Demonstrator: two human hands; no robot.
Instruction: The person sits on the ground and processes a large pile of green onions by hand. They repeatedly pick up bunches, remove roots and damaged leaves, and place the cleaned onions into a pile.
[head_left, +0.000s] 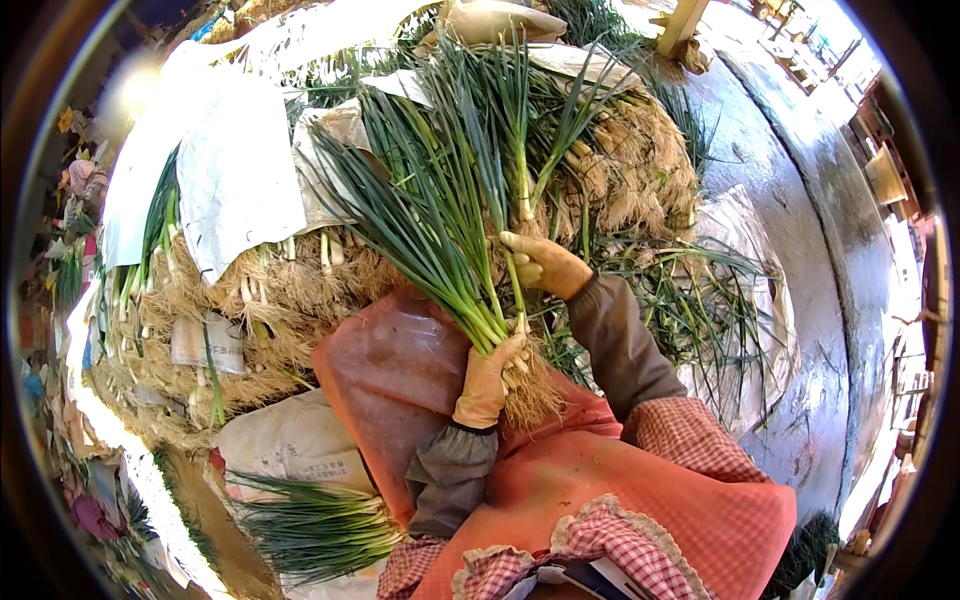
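Observation:
My left hand (486, 381), in a yellowish glove, is closed round the white stems of a bunch of green onions (457, 277) just above their tan roots. The long green leaves fan up and to the left. My right hand (546, 264), also gloved, is up and to the right of it, with its thumb and forefinger pinched at one onion stalk of the bunch. Behind the bunch, two onion stalks (523, 180) stand near a heap of onions with matted roots (637, 165). A red-orange plastic apron (390, 345) covers my lap under the hands.
Rooty onions (255, 300) are stacked at the left, partly under white sheets (240, 165). A trimmed-looking bundle (322, 525) lies on sacking at lower left. Loose leaves (697, 300) lie on a pale sack at right, beside wet concrete (810, 315). A wooden post (684, 26) stands at the top.

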